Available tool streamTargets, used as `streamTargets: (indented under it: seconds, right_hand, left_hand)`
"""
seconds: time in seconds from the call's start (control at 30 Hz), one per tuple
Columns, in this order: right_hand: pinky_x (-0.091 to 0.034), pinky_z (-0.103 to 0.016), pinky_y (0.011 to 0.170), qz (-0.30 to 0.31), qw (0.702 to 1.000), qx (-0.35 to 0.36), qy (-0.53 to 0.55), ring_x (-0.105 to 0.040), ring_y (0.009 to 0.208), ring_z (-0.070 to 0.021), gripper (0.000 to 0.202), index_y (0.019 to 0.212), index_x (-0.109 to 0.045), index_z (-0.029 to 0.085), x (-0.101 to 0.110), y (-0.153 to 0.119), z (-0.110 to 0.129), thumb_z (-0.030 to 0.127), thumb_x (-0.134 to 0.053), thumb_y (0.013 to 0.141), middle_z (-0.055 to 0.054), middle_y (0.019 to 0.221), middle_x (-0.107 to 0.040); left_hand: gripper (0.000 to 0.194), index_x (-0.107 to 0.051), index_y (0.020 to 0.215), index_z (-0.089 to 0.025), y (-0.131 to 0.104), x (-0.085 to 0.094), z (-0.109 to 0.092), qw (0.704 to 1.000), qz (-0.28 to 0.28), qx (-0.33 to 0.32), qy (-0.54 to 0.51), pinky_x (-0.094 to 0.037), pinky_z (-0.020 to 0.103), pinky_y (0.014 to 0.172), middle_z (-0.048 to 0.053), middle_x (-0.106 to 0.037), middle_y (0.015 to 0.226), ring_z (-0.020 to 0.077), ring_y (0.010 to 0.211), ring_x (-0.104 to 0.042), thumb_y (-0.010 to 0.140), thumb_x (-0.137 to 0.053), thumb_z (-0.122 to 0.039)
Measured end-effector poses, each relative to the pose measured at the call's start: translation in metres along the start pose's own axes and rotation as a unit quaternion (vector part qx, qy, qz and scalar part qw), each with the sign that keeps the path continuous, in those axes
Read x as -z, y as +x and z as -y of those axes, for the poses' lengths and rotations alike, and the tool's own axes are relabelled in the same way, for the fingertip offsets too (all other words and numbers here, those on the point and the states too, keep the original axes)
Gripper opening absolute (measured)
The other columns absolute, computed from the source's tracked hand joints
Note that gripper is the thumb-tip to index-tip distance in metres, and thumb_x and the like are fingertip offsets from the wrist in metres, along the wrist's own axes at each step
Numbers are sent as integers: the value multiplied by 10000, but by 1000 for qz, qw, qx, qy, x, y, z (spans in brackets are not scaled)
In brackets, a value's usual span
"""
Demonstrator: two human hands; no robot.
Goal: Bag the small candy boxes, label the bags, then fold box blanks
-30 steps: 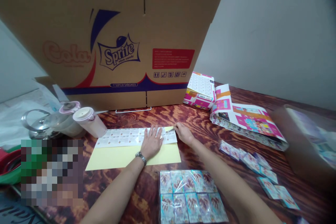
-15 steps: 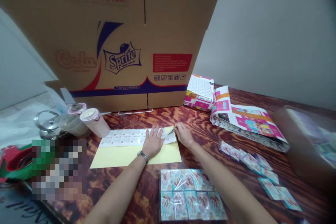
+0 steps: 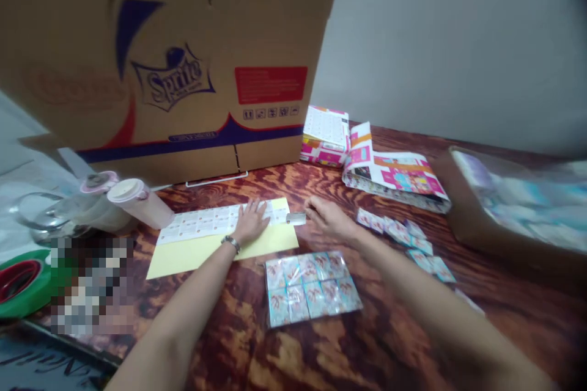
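My left hand [image 3: 250,221], a metal watch on its wrist, lies flat with spread fingers on a white printed label sheet [image 3: 192,220]. The sheet's yellow backing [image 3: 197,255] shows along its front part and at the upper right corner. Just off the sheet's right edge, my right hand [image 3: 324,215] pinches a small pale sticker label [image 3: 296,218] by its right end. Nearer to me lies a clear-wrapped pack of small boxes [image 3: 312,287], printed in light blue with hand pictures.
A big cardboard carton [image 3: 183,110] stands behind the sheet. Cups [image 3: 140,198] and a green tape roll [image 3: 27,287] are at left. Pink printed packaging [image 3: 398,174], loose small boxes [image 3: 403,235] and a bin of packs [image 3: 518,195] are at right.
My right hand has peeled the label off the sheet's right end and drawn it to the right. My left hand stays on the sheet. The view has shifted to the right.
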State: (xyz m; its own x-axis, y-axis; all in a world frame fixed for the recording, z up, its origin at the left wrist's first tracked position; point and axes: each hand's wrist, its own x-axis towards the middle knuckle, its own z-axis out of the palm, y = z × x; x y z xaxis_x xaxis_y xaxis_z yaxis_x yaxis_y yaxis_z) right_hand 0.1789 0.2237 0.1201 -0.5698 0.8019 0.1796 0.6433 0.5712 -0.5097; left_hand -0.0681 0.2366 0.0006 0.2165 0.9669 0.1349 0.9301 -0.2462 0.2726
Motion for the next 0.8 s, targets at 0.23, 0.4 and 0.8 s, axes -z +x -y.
streamTargets:
  seconds: [0.23,0.4,0.8]
  right_hand:
    - [-315,-211,572,138,990,1,0,-469,615,-113,134,813,-484,191,14,-68,26,244,-397,900,9,711,-529]
    - [-304,-220,564,126,991,-47,-13,-470,590,-119,105,843,-483,193,-14,-94,30,208,-394,896,7,693,-544]
    - [-396,-250,696,20,993,-113,-31,-542,775,-159,102,861,-467,189,-65,-125,23,139,-382,887,-54,837,-595]
  left_hand:
    - [463,-398,1313,-134,-25,33,-19,996,-70,2,-63,-311,470,1049,148,-396,1387,255,1302,-335,909,-358,-356]
    - [369,-469,1246,-194,-90,44,-58,975,-149,-60,-150,-351,450,1044,90,-512,1296,222,1278,-381,902,-398,-310]
    - [429,-428,1292,-211,-167,44,-106,965,-111,-202,-122,-272,497,1089,69,-563,1247,219,1284,-377,869,-421,-142]
